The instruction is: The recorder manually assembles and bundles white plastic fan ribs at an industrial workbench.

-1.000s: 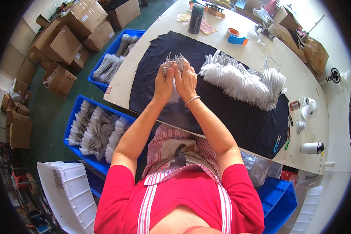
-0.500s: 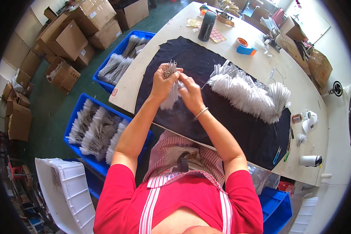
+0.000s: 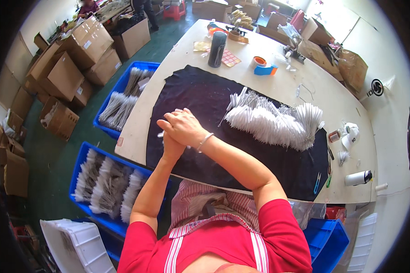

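Observation:
Over the black cloth [image 3: 202, 98] on the table, my left hand [image 3: 172, 146] is closed round a bundle of small white wire brushes. Most of the bundle is hidden; only white tips [image 3: 160, 134] stick out beside the fist. My right hand [image 3: 185, 127] lies across the top of the left one, its fingers stretched out over the bundle's hidden end. To the right on the cloth lies a long heap of white brushes [image 3: 269, 119] with thin wire stems.
Blue crates [image 3: 84, 157] filled with brushes stand left of the table [image 3: 134, 129]. A dark bottle [image 3: 217, 49], a tape dispenser [image 3: 265, 70], a white bottle [image 3: 358, 178] and blue snips [image 3: 317, 183] lie around the cloth. Cardboard boxes [image 3: 61, 75] are stacked at the far left.
My right hand has moved from beside the bundle to on top of my left hand. Both hands sit lower left, and the bundle is now mostly covered. The view has tilted up slightly.

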{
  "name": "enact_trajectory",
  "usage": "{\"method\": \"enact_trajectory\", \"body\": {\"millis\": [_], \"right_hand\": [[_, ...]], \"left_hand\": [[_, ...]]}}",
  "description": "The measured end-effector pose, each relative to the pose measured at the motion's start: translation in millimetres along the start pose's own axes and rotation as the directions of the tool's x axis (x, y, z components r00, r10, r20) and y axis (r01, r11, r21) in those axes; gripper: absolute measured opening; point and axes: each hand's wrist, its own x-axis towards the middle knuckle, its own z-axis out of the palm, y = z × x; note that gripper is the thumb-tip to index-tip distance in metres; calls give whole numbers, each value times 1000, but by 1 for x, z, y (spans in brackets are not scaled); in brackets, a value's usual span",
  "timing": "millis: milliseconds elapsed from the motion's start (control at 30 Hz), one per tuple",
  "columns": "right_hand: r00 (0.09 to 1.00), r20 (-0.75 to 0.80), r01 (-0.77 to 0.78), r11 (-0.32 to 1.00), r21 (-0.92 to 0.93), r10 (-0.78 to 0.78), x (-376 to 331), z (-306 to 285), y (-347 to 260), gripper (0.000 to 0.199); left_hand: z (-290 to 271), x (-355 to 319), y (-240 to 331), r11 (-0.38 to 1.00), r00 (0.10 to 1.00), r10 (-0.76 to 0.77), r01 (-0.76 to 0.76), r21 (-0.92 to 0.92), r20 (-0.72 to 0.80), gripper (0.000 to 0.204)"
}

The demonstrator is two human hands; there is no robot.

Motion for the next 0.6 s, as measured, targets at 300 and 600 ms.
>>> {"method": "enact_trajectory", "body": {"millis": [300, 600], "right_hand": [[975, -26, -219, 975, 40, 220, 35, 29, -6, 56], [964, -49, -263, 965, -26, 261, 33, 29, -6, 57]], "left_hand": [[-39, 26, -5, 995, 982, -40, 23, 93, 184, 35], [-89, 54, -30, 991, 985, -101, 111, -68, 140, 31]]}}
